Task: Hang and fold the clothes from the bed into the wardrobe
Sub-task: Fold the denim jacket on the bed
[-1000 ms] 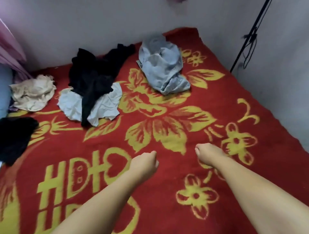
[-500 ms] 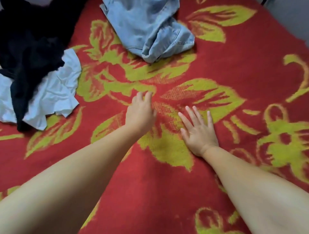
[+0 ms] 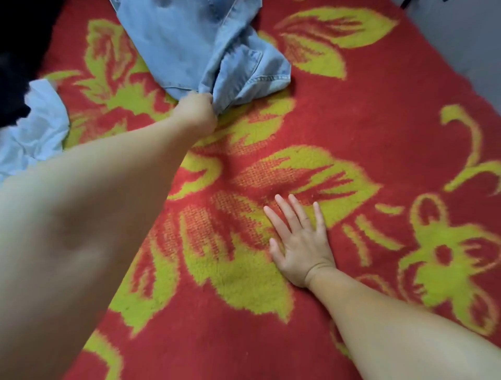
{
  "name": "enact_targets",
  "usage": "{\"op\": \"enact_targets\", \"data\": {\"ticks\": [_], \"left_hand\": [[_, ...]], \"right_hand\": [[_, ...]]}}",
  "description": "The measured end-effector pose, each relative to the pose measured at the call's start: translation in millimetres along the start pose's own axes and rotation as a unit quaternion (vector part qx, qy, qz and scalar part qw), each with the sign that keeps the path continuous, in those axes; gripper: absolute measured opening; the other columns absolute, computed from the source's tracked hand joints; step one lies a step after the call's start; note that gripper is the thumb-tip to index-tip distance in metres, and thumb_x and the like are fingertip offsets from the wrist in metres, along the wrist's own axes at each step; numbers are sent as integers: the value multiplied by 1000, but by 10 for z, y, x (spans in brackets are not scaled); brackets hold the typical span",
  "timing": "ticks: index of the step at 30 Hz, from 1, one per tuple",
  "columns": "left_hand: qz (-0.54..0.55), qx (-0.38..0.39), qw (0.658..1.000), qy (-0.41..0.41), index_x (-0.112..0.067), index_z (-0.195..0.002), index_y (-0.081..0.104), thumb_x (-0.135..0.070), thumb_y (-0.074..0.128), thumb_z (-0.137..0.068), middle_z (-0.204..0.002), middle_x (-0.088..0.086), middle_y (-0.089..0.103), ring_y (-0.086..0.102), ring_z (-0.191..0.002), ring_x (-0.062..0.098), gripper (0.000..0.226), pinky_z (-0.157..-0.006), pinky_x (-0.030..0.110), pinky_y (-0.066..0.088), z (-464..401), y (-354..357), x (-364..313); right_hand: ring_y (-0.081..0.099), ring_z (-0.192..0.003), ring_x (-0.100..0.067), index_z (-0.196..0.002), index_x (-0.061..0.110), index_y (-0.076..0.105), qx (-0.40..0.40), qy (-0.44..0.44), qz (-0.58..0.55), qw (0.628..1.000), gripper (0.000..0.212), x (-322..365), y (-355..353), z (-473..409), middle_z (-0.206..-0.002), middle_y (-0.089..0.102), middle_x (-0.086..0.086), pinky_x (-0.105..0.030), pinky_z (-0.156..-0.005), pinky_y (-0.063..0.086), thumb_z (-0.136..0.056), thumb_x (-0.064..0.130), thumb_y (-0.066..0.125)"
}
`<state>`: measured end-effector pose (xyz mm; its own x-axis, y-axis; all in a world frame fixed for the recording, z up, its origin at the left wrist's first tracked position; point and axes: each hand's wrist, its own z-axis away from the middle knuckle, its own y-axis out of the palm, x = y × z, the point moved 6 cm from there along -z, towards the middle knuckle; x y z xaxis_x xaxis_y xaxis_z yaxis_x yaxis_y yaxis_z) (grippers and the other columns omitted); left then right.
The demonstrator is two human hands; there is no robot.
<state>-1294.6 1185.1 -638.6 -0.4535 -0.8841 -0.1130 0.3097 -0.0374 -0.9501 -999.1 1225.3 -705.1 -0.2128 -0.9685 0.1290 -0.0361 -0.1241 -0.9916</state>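
- Red blanket (image 3: 352,114) with yellow flowers covers the bed.
- Light blue denim garment (image 3: 189,40) lies crumpled at the top.
- White cloth (image 3: 35,130) and black cloth (image 3: 19,54) lie at the left edge.
- Left hand (image 3: 196,111) grips the denim's near edge in a fist.
- Right hand (image 3: 301,241) presses flat on the blanket, fingers spread.

Red blanket (image 3: 352,114) with yellow-green flower and leaf pattern is covering the bed, filling nearly the whole view. Pale grey wall (image 3: 461,35) is showing at upper right, running along the blanket's edge. Something dark, possibly a cable (image 3: 405,3), is cutting the top right corner. Light is falling soft and even.
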Motion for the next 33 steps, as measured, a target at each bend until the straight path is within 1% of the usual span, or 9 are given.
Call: {"op": "enact_targets", "data": {"ticks": [6, 13, 17, 19, 21, 24, 27, 31, 33], "left_hand": [[-79, -50, 990, 104, -4, -100, 59, -13, 49, -86, -108, 17, 56, 56, -99, 38, 19, -66, 36, 37, 700, 96, -162], [-219, 47, 959, 172, -11, -118, 55, -13, 47, -93, -116, 6, 55, 60, -105, 30, 27, -63, 34, 37, 2372, 766, -247], [-210, 101, 955, 185, -11, -125, 51, -8, 45, -92, -121, 7, 54, 58, -108, 29, 34, -65, 34, 36, 3175, 1050, -217], [-206, 133, 952, 183, -10, -127, 51, -12, 47, -92, -122, 7, 55, 58, -108, 29, 35, -66, 35, 39, 3504, 1080, -186], [-200, 171, 948, 178, -8, -128, 51, -23, 47, -95, -125, 9, 55, 58, -110, 30, 38, -73, 37, 45, 3852, 1091, -151], [-172, 211, 947, 169, -6, -126, 55, -39, 36, -100, -127, 10, 54, 57, -111, 32, 46, -79, 36, 46, 4406, 997, -104], [-117, 124, 974, 147, -10, -106, 65, -41, 29, -102, -110, 8, 63, 62, -99, 31, 47, -66, 32, 41, 4804, 550, -27], [-12, -82, 984, 156, -14, -47, 59, -40, 41, -85, -47, 1, 53, 56, -42, 22, 50, -37, 19, 31, 5185, -467, 170], [-8, -137, 976, 168, -14, -41, 55, -40, 41, -81, -40, -1, 48, 51, -36, 19, 50, -37, 16, 25, 5337, -947, 269]], "right_hand": [[21, -143, -21, -145, 25, 38, 4, 7, 5, 1000, 61, -31, 14, -46, -155, 32, -2, -53, -113, 4, -88, 43, 32], [13, -147, -21, -149, 25, 31, 52, 27, -11, 998, 70, 7, -61, -23, -158, 23, -2, -49, -116, -6, -85, 48, 14], [13, -146, -21, -151, 19, 27, 144, 103, -20, 984, 56, 83, -121, 192, -156, 28, -6, -45, -119, -6, -98, 35, 32], [13, -146, -17, -148, 17, 33, 148, 182, -76, 969, 55, 151, -225, 474, -156, 28, -2, -40, -119, 0, -94, 24, 42], [32, -140, -22, -137, 11, 49, 136, 286, -161, 935, 47, 130, -366, 767, -149, 40, -7, -37, -114, 21, -90, 14, 45], [55, -117, -36, -118, 1, 61, 203, 347, -212, 891, 34, 127, -653, 1024, -126, 59, -21, -36, -93, 44, -91, 13, 45], [51, -122, -37, -129, 3, 53, 236, 277, -156, 918, 41, 293, -1147, 1078, -133, 53, -21, -38, -95, 43, -91, 14, 45], [24, -143, -28, -151, 20, 22, 266, -20, -53, 962, 73, 1162, -1870, 1191, -156, 21, -11, -43, -111, 32, -87, 26, 57], [19, -145, -23, -152, 26, 19, 259, -96, -27, 961, 76, 1607, -2172, 1273, -159, 15, -6, -42, -113, 30, -88, 28, 59]]}}
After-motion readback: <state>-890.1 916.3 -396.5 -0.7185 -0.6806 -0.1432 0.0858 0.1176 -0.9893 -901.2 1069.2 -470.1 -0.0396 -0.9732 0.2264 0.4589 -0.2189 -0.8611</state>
